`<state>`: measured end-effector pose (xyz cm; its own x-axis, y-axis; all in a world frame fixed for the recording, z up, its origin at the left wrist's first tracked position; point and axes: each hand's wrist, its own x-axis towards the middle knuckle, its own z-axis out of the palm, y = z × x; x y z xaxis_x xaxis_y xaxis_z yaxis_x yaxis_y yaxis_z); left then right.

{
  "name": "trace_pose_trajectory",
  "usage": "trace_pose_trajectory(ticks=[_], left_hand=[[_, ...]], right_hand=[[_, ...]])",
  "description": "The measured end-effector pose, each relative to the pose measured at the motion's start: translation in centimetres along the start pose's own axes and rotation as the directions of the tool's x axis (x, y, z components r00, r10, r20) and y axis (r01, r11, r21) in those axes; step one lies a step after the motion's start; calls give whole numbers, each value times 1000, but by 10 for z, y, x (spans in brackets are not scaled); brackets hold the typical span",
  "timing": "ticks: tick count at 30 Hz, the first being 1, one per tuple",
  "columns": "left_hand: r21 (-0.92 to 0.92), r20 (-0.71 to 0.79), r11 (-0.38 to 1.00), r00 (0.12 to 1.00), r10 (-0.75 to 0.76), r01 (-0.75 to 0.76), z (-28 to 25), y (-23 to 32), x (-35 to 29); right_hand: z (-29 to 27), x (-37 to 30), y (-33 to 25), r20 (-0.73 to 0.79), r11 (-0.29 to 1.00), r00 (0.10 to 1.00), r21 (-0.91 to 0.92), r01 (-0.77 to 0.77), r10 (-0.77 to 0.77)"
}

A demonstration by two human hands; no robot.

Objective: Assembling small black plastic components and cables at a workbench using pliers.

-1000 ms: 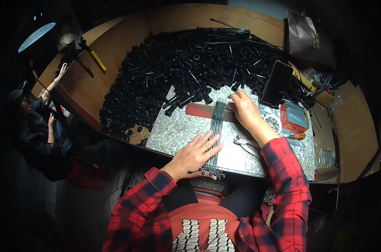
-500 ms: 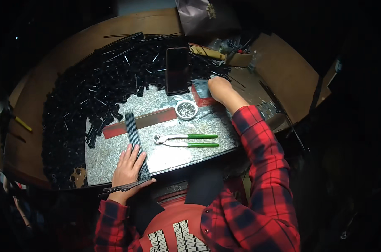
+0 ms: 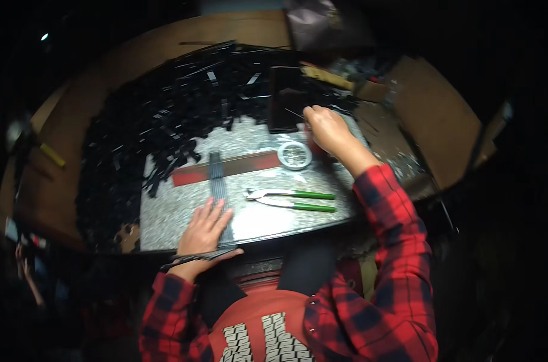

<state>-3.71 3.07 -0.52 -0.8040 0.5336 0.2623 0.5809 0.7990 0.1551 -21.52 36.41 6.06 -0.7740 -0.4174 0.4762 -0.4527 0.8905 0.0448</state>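
Brown wooden walls [image 3: 440, 120] are enclosing the work area. Within them, a heap of black parts [image 3: 183, 108] is covering the rear and left. A speckled grey sheet [image 3: 159, 223] is lying in front of the heap. Red-and-dark plaid sleeves [image 3: 400, 265] are reaching in from the lower edge. A worn red bar [image 3: 246, 166] is lying across the sheet. A dark phone [image 3: 286, 96] is standing at the sheet's rear edge, against the heap.

The left hand [image 3: 203, 232] is resting palm down, fingers slightly apart, on a bundle of dark rods [image 3: 217, 181]. The right hand [image 3: 328, 130] is hanging just right of the phone, its fingers drawn together. Green-handled pliers [image 3: 313, 195] are lying on the sheet, head facing the rods. These rods are crossing over the red bar, towards its left end. A white dish [image 3: 280, 155] is sitting just beside the bar's right end, holding small silvery pieces. A thin rod, blurred, is projecting leftward from the right hand's pinched fingertips, in front of the phone.
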Motion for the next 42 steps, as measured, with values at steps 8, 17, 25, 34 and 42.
trace_pose_trajectory(ticks=[8,17,25,34,42], left_hand=[[-67,-33,996,998,52,-54,0,-3,-1],[-48,-21,997,998,59,-60,3,-8,-4],[-136,-17,990,999,38,-39,1,-5,-3],[-127,-10,991,999,33,-34,1,-5,-3],[-62,-39,997,998,51,-54,5,-8,-4]], right_hand=[[31,19,-90,-16,934,959,224,278,-282],[51,24,-109,53,944,962,216,251,-268],[56,23,-107,50,959,977,210,193,-207],[58,23,-107,34,960,979,207,189,-200],[56,25,-109,44,952,977,240,190,-206]])
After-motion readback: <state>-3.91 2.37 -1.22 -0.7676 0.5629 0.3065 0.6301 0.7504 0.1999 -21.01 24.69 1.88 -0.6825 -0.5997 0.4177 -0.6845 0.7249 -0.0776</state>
